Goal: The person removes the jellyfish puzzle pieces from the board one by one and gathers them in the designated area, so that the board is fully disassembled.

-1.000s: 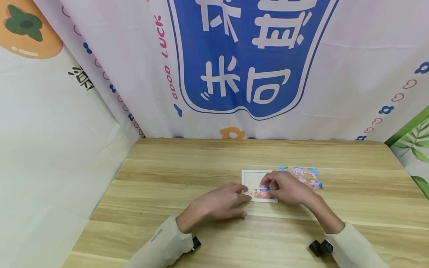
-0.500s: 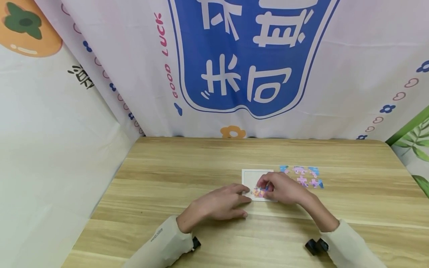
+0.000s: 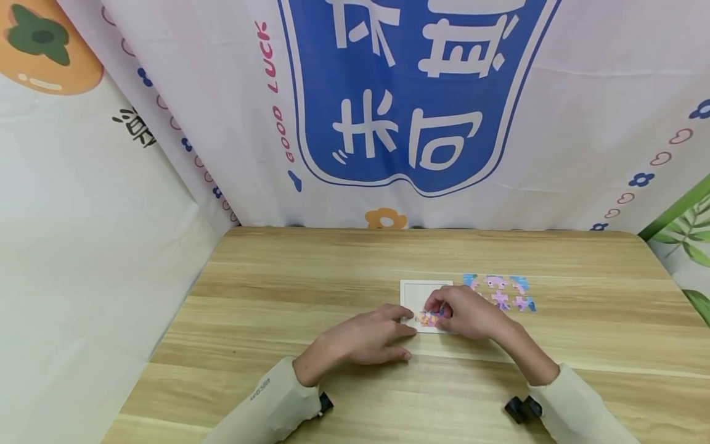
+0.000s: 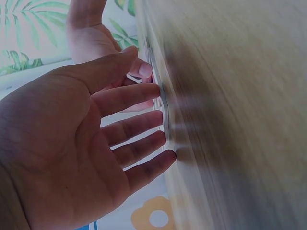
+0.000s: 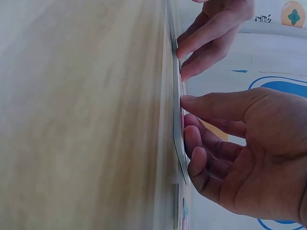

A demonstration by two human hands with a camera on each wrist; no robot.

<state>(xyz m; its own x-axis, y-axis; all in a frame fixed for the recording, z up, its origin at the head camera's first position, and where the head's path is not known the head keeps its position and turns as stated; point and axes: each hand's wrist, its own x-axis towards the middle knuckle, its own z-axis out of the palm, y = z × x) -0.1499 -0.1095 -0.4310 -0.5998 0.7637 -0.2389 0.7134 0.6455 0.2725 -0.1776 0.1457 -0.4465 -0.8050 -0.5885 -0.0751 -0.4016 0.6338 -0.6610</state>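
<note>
A white puzzle tray (image 3: 412, 295) lies flat on the wooden table. Along its near side sit joined orange and pink puzzle pieces (image 3: 428, 319). My left hand (image 3: 368, 337) rests its fingertips on the tray's left edge, the fingers nearly straight, as the left wrist view (image 4: 132, 127) also shows. Over the tray's right part, my right hand (image 3: 470, 311) has thumb and curled fingers around a puzzle piece in the near row, mostly covered by the hand. In the right wrist view the thumb (image 5: 211, 103) touches the low tray surface.
Right of the tray lie several loose puzzle pieces (image 3: 496, 282) in pink and blue, loosely arranged in rows. The right hand hides some of that area. A printed curtain (image 3: 238, 123) hangs along the table's back edge.
My right hand has moved slightly left along the near row of the tray, then stayed almost still. The left hand has kept its place on the tray's edge.
</note>
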